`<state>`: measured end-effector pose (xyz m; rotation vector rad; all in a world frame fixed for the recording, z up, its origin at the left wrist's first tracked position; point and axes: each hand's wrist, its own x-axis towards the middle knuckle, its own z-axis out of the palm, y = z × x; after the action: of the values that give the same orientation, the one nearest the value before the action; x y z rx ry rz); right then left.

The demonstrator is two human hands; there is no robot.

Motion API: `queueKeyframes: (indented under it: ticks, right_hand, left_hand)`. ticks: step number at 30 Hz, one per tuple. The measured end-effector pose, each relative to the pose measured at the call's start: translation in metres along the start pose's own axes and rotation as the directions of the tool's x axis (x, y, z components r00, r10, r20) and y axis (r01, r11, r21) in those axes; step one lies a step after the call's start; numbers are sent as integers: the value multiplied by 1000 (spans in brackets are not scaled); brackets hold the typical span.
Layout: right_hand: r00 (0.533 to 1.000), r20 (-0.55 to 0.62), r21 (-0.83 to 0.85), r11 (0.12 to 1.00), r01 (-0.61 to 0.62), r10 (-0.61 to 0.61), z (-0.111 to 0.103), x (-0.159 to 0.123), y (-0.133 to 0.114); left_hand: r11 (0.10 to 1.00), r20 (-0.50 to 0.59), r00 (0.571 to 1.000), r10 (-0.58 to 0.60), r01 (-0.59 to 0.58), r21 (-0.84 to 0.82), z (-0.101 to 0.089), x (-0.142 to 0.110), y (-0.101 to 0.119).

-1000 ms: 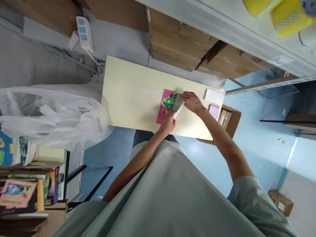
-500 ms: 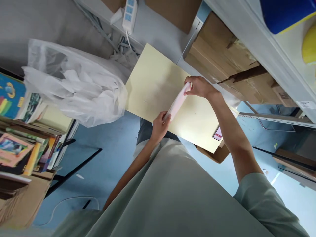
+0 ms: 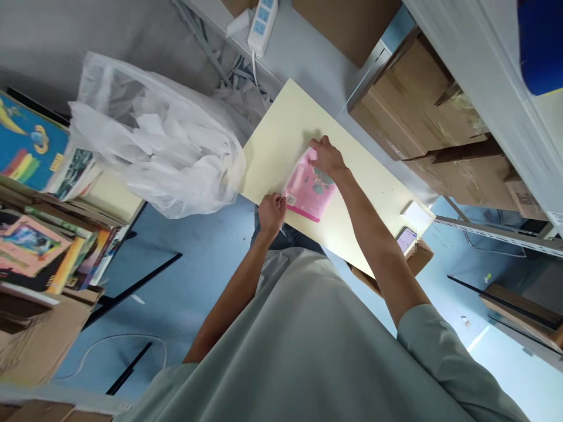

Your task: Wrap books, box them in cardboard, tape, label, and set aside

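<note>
A pink book (image 3: 308,186) with a greenish picture and a small white label lies flat on the pale yellow tabletop (image 3: 281,126). Its surface is glossy, and a clear plastic-like margin shows along its left edge. My left hand (image 3: 271,212) is closed in a pinch at the book's lower left corner, beside the label. At the upper left corner, my right hand (image 3: 328,157) grips the edge with bent fingers; its wrist covers part of the book's right side.
On the table's right end are a phone (image 3: 405,240) and a white pad-like block (image 3: 416,215). A bulging white plastic bag (image 3: 162,140) hangs beside the left end. Cardboard boxes (image 3: 409,99) stand behind, with a power strip (image 3: 263,26) at the back. Books (image 3: 57,246) fill the left side.
The pink book, held up nearly edge-on before, now lies with its cover facing up. My right hand has moved left with its corner. The view has shifted slightly.
</note>
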<state>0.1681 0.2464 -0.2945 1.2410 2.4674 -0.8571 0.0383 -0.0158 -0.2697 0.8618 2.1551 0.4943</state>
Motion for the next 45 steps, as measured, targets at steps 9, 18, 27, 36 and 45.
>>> queueKeyframes:
  ticks: [9, 18, 27, 36, 45]
  right_hand:
    - [962, -230, 244, 966, -88, 146, 18, -65, -22]
    - [724, -253, 702, 636, -319, 642, 89, -183, -26]
    - [620, -181, 792, 487, -369, 763, 98, -182, -50]
    - [577, -213, 778, 494, -388, 788, 79, -121, -79]
    - [615, -229, 703, 565, -431, 754, 43, -29, -97]
  left_hand:
    - [956, 11, 992, 127, -125, 266, -25, 47, 19]
    - [986, 43, 999, 20, -27, 164, -18, 87, 43]
    - [958, 77, 980, 186, -198, 207, -19, 70, 49]
    - [933, 107, 957, 268, -286, 220, -58, 125, 58]
    - [937, 97, 964, 249, -265, 229, -99, 207, 84]
